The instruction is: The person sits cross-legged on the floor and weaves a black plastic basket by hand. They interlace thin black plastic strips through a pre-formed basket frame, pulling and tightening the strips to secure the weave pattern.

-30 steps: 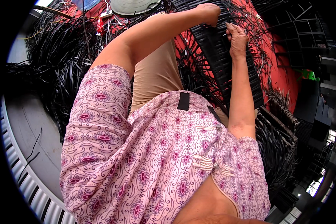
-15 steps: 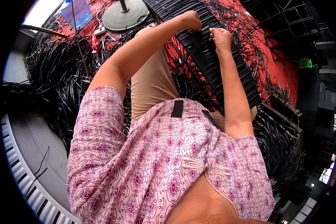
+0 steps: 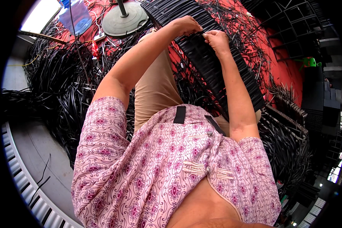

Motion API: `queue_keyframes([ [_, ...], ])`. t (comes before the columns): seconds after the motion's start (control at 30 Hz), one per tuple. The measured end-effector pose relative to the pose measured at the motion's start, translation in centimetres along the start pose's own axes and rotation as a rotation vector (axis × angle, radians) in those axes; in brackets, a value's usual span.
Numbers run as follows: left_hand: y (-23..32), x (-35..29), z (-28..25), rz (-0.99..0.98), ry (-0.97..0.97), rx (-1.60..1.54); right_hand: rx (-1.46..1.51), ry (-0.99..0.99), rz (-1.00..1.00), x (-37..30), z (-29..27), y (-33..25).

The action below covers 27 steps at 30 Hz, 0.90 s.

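Much of what I look down on is covered by my own pink patterned shirt (image 3: 167, 171), which fills the lower half and hides my lap and whatever lies beneath it. The picture bends and darkens toward the rim, so the racks on the far right are hard to make out.

My left hand (image 3: 186, 26) and right hand (image 3: 216, 38) meet close together on a long black woven panel (image 3: 216, 72). The panel runs from beyond the hands back under the right forearm toward my right knee, lying across my tan trousers (image 3: 154, 87). The left grip is closed, fingers curled over the panel's edge; the right grip is also closed, pinching at the weave just beside the left. Whether a loose strip sits between the fingers I cannot tell.

Left of the left grip, heaps of loose black strips (image 3: 57, 87) cover the red floor (image 3: 285, 64). Beyond that grip stands a round grey stand base (image 3: 121, 21), and further left a clear plastic water jug (image 3: 76, 17), cut off at the top edge; its contents are unclear.
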<state>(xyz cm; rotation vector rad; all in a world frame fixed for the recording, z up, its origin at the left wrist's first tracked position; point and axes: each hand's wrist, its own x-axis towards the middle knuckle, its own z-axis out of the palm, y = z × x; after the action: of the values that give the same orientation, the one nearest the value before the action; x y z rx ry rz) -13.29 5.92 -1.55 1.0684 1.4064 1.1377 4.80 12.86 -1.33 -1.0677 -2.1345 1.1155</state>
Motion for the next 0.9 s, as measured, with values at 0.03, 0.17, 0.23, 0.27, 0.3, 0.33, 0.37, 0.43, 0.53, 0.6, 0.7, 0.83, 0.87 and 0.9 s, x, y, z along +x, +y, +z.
queue_keyframes([
  [0.03, 0.1, 0.0, 0.1, 0.012, 0.017, 0.023, -0.081, 0.011, -0.03, 0.1, 0.0, 0.0],
  [0.17, -0.1, -0.2, -0.7, 0.065, 0.071, 0.086, -0.383, 0.019, -0.062, -0.4, 0.0, -2.7],
  [0.23, 0.1, -0.8, -1.1, 0.11, 0.102, 0.076, -0.586, 0.11, -0.105, -1.3, 0.0, -4.8],
  [0.27, 0.6, -1.2, -1.3, 0.14, 0.121, 0.058, -0.687, 0.155, -0.126, -1.7, 0.0, -5.4],
  [0.3, 1.1, -1.1, -2.1, 0.142, 0.14, 0.1, -0.643, 0.21, -0.168, -1.9, -0.2, -5.7],
  [0.33, 0.7, -0.5, -3.0, 0.2, 0.169, 0.133, -0.587, 0.21, -0.255, -2.1, -0.4, -6.4],
  [0.37, 0.5, 0.0, -4.4, 0.198, 0.179, 0.141, -0.486, 0.229, -0.354, -1.3, -0.1, -6.0],
  [0.43, 1.1, 0.5, -6.5, 0.175, 0.194, 0.235, -0.365, 0.201, -0.453, -0.2, 0.3, -6.1],
  [0.53, 6.7, -2.8, -3.5, 0.183, 0.199, 0.313, -0.051, 0.027, -0.409, 1.8, 0.3, -4.9],
  [0.6, 6.1, -2.3, -3.9, 0.268, 0.176, 0.222, 0.331, -0.167, -0.344, 2.1, 0.8, -5.3],
  [0.7, 4.5, -1.6, -4.5, 0.337, 0.253, 0.096, 0.444, -0.153, -0.284, 2.1, 1.0, -5.3],
  [0.83, 2.5, -1.6, -4.6, 0.234, 0.317, 0.502, 0.539, -0.156, -0.216, 1.8, 0.3, -5.2],
  [0.87, 1.8, -1.5, -4.4, 0.347, 0.334, 0.657, 0.546, -0.158, -0.205, 1.6, 0.2, -5.3],
  [0.9, 1.8, -1.4, -4.3, 0.367, 0.346, 0.706, 0.553, -0.16, -0.204, 1.7, 0.1, -5.2],
])
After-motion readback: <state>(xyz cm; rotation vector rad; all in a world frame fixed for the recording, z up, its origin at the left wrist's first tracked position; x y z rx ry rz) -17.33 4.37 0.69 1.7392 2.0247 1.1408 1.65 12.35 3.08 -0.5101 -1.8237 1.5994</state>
